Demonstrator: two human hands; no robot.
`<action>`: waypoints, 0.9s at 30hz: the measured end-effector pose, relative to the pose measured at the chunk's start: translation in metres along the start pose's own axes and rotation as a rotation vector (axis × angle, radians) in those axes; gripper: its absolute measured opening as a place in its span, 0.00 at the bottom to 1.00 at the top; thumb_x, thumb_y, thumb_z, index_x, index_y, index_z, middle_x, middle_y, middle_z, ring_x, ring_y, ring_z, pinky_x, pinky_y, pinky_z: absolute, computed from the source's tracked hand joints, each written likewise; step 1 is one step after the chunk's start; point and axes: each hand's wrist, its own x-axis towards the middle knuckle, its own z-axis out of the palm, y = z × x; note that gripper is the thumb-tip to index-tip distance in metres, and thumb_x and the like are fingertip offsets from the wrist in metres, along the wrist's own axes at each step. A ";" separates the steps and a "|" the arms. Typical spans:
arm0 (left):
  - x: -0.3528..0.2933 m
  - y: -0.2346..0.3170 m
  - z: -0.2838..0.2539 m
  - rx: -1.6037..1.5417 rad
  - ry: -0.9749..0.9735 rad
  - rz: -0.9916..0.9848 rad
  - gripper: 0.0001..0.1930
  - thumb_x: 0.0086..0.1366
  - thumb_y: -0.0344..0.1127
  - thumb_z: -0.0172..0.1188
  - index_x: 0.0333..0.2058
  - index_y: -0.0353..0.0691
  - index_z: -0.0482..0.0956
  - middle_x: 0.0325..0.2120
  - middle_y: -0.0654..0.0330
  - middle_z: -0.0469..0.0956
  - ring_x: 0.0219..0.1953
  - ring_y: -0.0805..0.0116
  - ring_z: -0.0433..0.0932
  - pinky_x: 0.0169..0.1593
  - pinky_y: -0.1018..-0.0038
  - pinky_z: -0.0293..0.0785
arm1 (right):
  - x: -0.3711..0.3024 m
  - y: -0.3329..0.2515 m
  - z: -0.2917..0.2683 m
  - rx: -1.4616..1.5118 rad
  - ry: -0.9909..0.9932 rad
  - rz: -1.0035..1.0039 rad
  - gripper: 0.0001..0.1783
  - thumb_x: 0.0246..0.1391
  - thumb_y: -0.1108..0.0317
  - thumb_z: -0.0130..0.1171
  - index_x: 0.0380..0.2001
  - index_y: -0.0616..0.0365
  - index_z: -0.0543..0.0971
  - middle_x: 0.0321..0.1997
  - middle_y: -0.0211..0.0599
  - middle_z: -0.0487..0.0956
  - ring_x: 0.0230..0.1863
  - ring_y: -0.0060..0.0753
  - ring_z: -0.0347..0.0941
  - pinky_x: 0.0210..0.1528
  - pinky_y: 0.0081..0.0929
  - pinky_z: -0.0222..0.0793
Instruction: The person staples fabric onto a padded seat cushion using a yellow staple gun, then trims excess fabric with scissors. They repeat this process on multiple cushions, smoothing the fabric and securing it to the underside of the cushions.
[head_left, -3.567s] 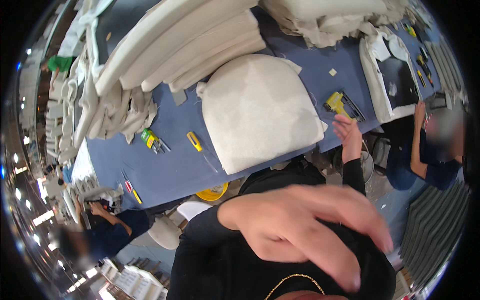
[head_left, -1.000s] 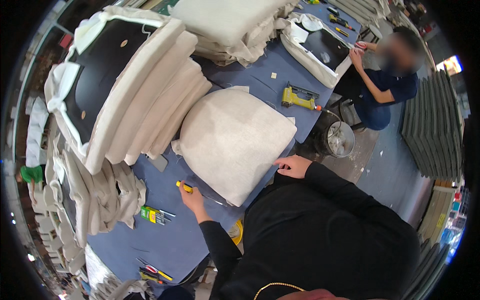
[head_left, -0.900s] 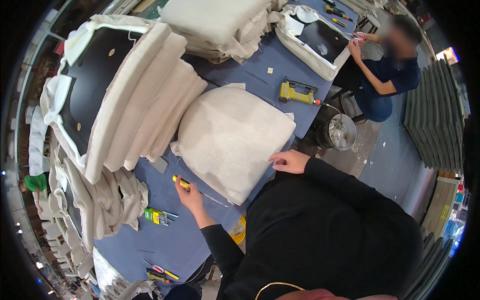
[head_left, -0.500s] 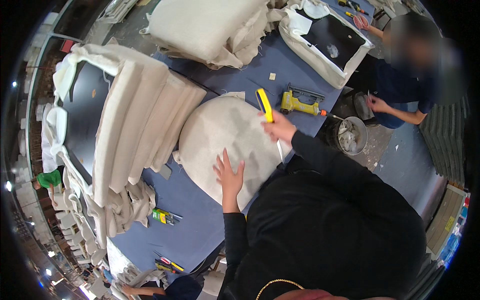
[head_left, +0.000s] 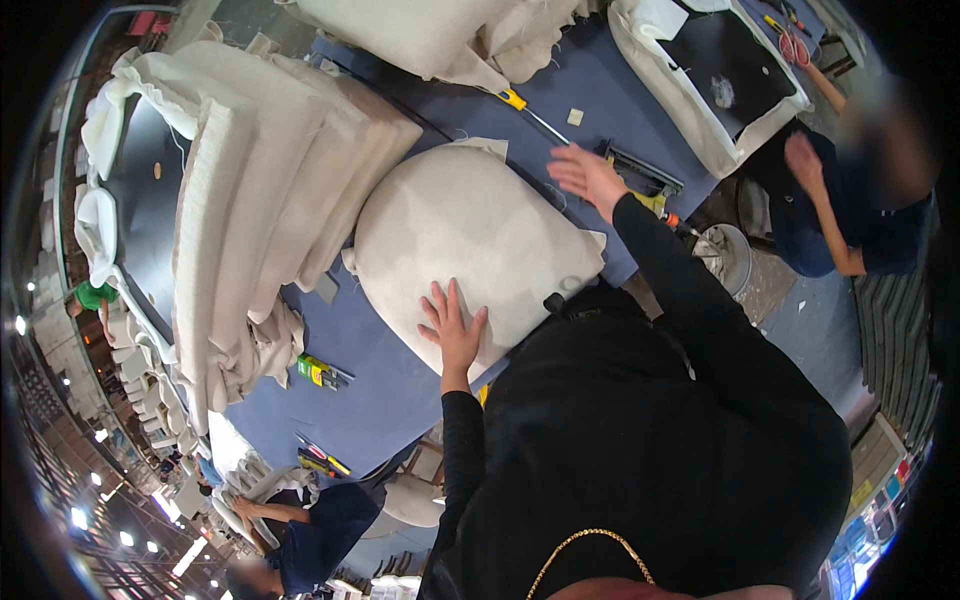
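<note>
The fingers of the left hand (head_left: 458,335) are spread and nothing is gripped; the hand is laid over the near left part of the pale cushion (head_left: 475,235), and the contact under the palm is hidden. The fingers of the right hand (head_left: 592,180) are extended and slightly blurred, with no object held. A yellow-handled tool (head_left: 513,99) is positioned just beyond them, its metal shaft pointed toward the fingertips; whether the shaft is touched cannot be told.

The cushion is set on the blue table (head_left: 385,415), between the two forearms. Its near edge is covered by the black-clad torso (head_left: 640,430), and a small dark object (head_left: 553,302) at that edge cannot be identified.

The staple gun (head_left: 648,176) is partly concealed behind the right hand and sleeve. To its right, the bucket (head_left: 737,262) is partly overlapped by the same arm.

To the left of the cushion, padded panels (head_left: 285,175) are stacked. At the top, a fabric-covered pile (head_left: 420,35) and a black-backed panel (head_left: 715,85) are cut off by the frame. At the right, a co-worker (head_left: 885,235) is partly lost in the dark rim.
</note>
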 end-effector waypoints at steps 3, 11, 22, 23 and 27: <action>-0.008 -0.014 -0.001 0.034 0.153 -0.097 0.57 0.61 0.63 0.76 0.83 0.60 0.54 0.86 0.51 0.39 0.86 0.35 0.31 0.77 0.24 0.27 | -0.040 0.032 -0.006 -0.045 -0.011 0.130 0.44 0.79 0.30 0.40 0.77 0.55 0.70 0.77 0.53 0.74 0.77 0.44 0.71 0.80 0.40 0.61; -0.031 -0.066 0.013 -0.305 0.324 -0.350 0.71 0.56 0.62 0.81 0.84 0.43 0.41 0.82 0.29 0.33 0.84 0.30 0.40 0.82 0.46 0.48 | -0.020 0.113 -0.013 -0.510 0.059 0.062 0.51 0.75 0.24 0.34 0.66 0.60 0.82 0.67 0.58 0.82 0.73 0.50 0.75 0.75 0.37 0.64; -0.020 -0.128 -0.025 -1.374 0.222 -0.586 0.50 0.74 0.68 0.64 0.75 0.28 0.64 0.70 0.44 0.74 0.69 0.51 0.76 0.72 0.60 0.72 | -0.142 0.016 0.086 -0.524 -0.199 -0.197 0.40 0.74 0.40 0.58 0.72 0.62 0.70 0.63 0.47 0.82 0.62 0.35 0.79 0.67 0.32 0.71; -0.018 -0.121 -0.028 -1.440 0.131 -0.532 0.48 0.75 0.67 0.62 0.75 0.29 0.65 0.70 0.44 0.74 0.69 0.52 0.77 0.72 0.61 0.73 | -0.183 -0.007 0.100 -0.484 -0.223 -0.228 0.39 0.73 0.45 0.62 0.74 0.62 0.68 0.62 0.43 0.81 0.62 0.31 0.76 0.67 0.30 0.69; 0.003 -0.059 -0.023 -1.700 -0.313 -0.239 0.42 0.80 0.66 0.54 0.74 0.33 0.68 0.68 0.47 0.77 0.66 0.55 0.80 0.69 0.63 0.76 | -0.296 -0.049 0.157 -0.237 -0.329 -0.491 0.47 0.66 0.54 0.74 0.78 0.61 0.60 0.58 0.42 0.80 0.58 0.28 0.77 0.62 0.30 0.71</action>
